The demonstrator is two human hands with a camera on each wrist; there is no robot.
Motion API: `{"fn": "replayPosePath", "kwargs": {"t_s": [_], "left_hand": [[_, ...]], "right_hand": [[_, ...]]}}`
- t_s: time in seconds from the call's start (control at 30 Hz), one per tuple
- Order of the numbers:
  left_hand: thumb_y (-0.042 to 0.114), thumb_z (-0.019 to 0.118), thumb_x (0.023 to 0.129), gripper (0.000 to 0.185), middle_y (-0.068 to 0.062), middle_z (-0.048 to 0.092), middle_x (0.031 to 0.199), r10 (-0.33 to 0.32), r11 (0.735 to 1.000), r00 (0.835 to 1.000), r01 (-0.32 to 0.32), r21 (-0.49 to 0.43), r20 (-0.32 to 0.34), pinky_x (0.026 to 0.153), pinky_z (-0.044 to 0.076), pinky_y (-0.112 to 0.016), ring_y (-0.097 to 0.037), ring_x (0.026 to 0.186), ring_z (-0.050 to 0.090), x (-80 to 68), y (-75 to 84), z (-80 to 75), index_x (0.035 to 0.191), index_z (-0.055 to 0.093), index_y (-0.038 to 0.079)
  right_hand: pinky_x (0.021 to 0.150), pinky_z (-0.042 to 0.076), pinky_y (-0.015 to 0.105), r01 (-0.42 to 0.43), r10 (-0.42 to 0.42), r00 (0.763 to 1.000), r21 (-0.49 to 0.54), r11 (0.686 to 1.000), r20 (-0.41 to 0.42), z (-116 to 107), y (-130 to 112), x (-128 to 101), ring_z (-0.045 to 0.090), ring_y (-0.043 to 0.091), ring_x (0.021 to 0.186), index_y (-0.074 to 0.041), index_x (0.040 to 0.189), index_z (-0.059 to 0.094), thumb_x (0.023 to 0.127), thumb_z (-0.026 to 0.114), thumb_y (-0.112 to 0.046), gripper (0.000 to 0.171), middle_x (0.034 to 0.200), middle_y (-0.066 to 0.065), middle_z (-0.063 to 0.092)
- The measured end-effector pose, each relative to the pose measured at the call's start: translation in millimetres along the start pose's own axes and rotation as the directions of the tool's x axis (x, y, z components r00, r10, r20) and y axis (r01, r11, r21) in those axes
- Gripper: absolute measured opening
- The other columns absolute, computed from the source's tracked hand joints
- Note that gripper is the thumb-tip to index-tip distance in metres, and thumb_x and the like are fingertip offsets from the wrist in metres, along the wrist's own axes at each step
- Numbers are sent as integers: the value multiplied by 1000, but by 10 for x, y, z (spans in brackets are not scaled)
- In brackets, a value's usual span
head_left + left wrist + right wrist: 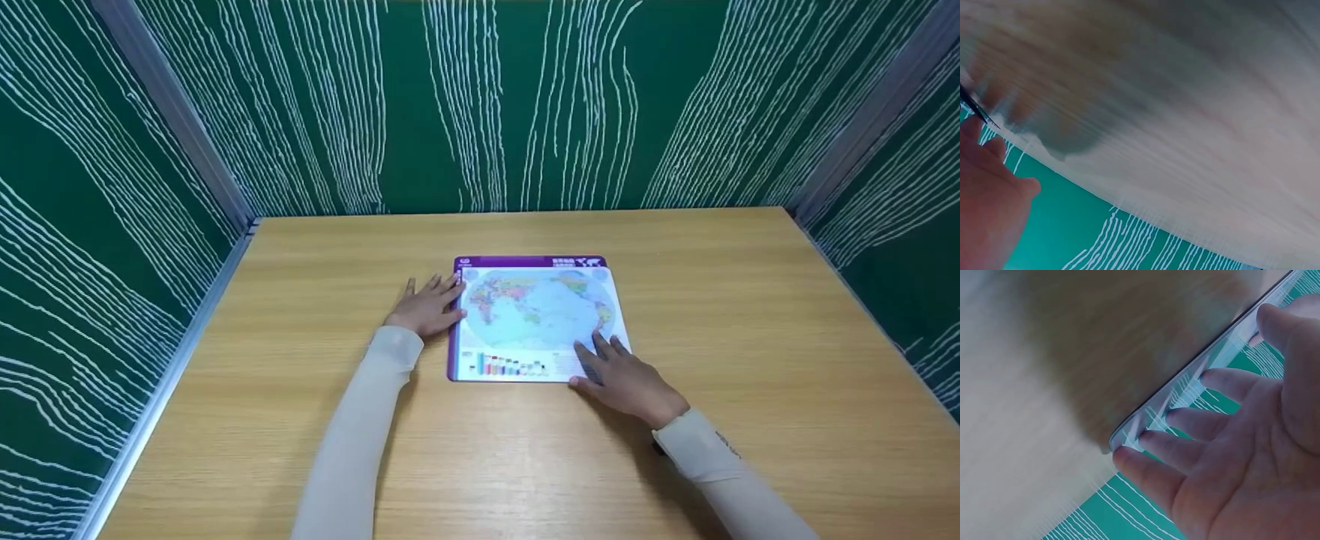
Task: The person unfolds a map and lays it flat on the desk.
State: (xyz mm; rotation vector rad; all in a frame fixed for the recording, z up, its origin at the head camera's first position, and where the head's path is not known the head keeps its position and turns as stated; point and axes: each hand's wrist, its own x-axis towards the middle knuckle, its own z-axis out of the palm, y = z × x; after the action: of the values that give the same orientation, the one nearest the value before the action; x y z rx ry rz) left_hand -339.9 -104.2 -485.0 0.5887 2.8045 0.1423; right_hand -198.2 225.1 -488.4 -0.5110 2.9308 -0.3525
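A map sheet (pixel 536 319) with a purple border is lying flat near the middle of the table (pixel 750 315), and both hands are resting at its edges. The left hand (pixel 427 307) is lying flat on the wood with fingers straight and slightly spread, their tips touching the sheet's left edge. The right hand (pixel 626 379) is sitting at the near right corner, fingers straight and a little apart, pressing on the sheet; in the right wrist view the fingertips (pixel 1129 458) are lining up along the sheet's thin edge (pixel 1196 371). Neither hand is pinching or gripping anything.

By my reading, the hands are steadying or squaring the sheet rather than lifting it. Any lift would call for working a fingertip under that thin edge, since the sheet is lying flush with the table and offering little to grab. The left wrist view is too blurred to add more
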Motion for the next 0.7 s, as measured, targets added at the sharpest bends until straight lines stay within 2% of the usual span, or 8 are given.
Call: {"fn": "replayPosePath", "kwargs": {"t_s": [0.37, 0.6, 0.7], "left_hand": [[61, 30, 97, 65, 9, 9, 162, -15, 1000, 1000, 15, 26, 16, 119, -4, -56, -23, 151, 3, -29, -8, -17, 154, 16, 34], [59, 33, 97, 65, 9, 10, 162, 2, 1000, 1000, -2, 30, 18, 119, -3, -56, -23, 151, 5, -32, 2, -30, 154, 19, 30], [58, 33, 98, 65, 9, 10, 162, 6, 999, 1000, -7, 37, 27, 120, -1, -56, -22, 151, 6, -33, 7, -32, 154, 19, 28]], "right_hand": [[103, 33, 67, -25, 25, 999, 15, 1000, 37, -37, 12, 46, 21, 51, 141, -10, 149, 34, 97, 48, -48, 66, 156, 24, 24], [100, 35, 69, 10, -10, 999, 7, 1000, 34, -70, 21, 69, 23, 54, 139, -5, 148, 36, 98, 46, -46, 65, 154, 28, 26], [102, 33, 69, -6, 5, 999, 17, 1000, 49, -89, 26, 83, 20, 53, 140, -6, 149, 35, 99, 45, -46, 65, 155, 27, 23]]}}
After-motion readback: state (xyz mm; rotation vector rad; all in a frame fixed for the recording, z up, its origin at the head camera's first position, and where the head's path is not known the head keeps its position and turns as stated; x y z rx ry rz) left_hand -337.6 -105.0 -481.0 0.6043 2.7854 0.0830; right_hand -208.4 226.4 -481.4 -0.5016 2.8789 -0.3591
